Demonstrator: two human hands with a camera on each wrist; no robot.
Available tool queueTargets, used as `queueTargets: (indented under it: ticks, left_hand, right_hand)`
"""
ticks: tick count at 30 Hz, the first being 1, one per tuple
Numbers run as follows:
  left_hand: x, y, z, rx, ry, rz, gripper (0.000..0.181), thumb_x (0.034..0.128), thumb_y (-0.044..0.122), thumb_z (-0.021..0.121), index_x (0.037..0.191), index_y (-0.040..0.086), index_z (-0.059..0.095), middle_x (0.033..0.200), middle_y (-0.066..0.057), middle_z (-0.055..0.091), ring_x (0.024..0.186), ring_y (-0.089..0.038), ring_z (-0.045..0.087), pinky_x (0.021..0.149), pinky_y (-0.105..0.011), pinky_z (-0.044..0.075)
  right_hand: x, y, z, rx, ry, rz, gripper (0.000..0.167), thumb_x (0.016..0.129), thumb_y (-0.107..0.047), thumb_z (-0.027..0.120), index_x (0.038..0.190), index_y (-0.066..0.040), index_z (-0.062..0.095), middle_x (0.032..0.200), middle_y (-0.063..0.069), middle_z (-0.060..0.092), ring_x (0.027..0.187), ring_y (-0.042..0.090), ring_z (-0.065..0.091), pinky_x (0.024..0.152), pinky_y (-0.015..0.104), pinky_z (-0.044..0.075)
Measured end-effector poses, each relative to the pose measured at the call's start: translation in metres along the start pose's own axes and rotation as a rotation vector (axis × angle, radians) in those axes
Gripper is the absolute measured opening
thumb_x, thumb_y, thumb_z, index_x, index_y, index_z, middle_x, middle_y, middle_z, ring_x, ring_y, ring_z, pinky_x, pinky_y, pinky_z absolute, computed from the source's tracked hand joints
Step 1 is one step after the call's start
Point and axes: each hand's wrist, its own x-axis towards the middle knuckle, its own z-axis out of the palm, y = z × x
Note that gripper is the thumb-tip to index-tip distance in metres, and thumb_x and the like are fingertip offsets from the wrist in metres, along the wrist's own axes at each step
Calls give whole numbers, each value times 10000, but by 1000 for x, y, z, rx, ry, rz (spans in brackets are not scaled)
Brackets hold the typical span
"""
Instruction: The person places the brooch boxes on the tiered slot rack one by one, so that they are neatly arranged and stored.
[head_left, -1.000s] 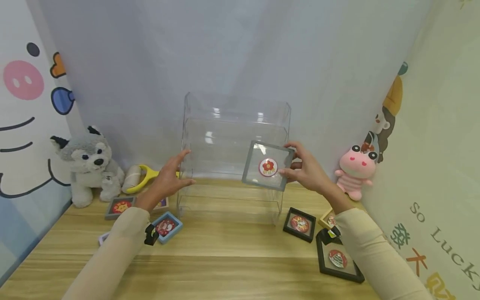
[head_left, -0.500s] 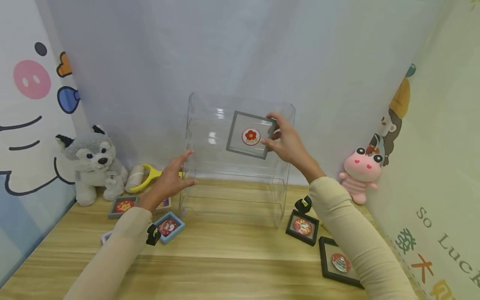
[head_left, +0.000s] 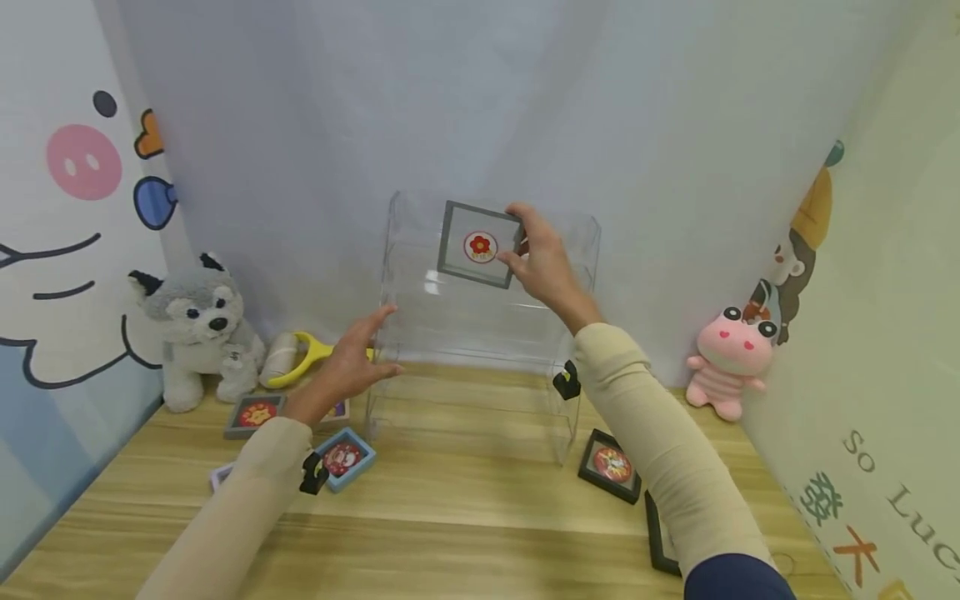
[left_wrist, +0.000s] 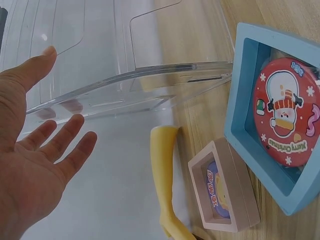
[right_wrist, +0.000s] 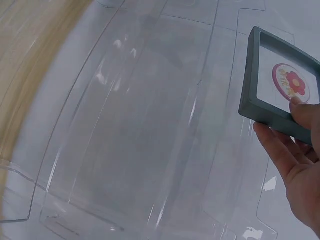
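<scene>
In the head view a clear tiered acrylic display rack (head_left: pixel 480 354) stands at the middle of the table. My right hand (head_left: pixel 546 262) pinches the right edge of a grey square display frame (head_left: pixel 459 235), thumb in front and fingers behind. A round red-flower badge (head_left: pixel 480 246) shows through its clear window. The frame is tilted slightly in front of the rack's top tier; contact with the rack cannot be told. Beside the rack's left side panel is my left hand (head_left: pixel 347 367), with thumb and fingers spread. In the left wrist view that hand (left_wrist: pixel 35 165) holds nothing.
A light-blue frame (head_left: pixel 345 460), a grey frame (head_left: pixel 255 415) and a yellow-handled roller (head_left: pixel 311 358) lie left. A plush husky (head_left: pixel 198 329) sits behind them. Black frames (head_left: pixel 610 467) lie right, one partly under my sleeve, near a pink plush toy (head_left: pixel 731 358).
My right hand has carried the grey frame up and leftward, from before the rack's middle to its top tier. The left hand stays beside the rack. The head view has shifted slightly.
</scene>
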Motion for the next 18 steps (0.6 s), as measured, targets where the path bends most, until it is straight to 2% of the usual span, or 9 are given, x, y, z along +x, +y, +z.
queueTargets:
  ticks: [8, 18]
  left_hand:
    - [-1, 0, 3, -7, 8, 7, 932, 846, 145, 804, 1586, 200, 240, 1565, -263, 311, 1216, -488, 522, 973, -639, 476]
    - [-1, -1, 3, -19, 21, 13, 921, 844, 138, 805, 1579, 193, 253, 1548, -266, 333, 1180, -495, 543, 911, -618, 515]
  right_hand:
    - [7, -2, 18, -38, -26, 4, 559, 899, -12, 712, 1392, -39, 451, 1245, 254, 554, 936, 338, 621, 842, 413, 549]
    - [15, -5, 40, -91, -49, 10, 565, 904, -54, 716, 1399, -122, 452, 1122, 219, 556, 899, 300, 590, 801, 408, 519]
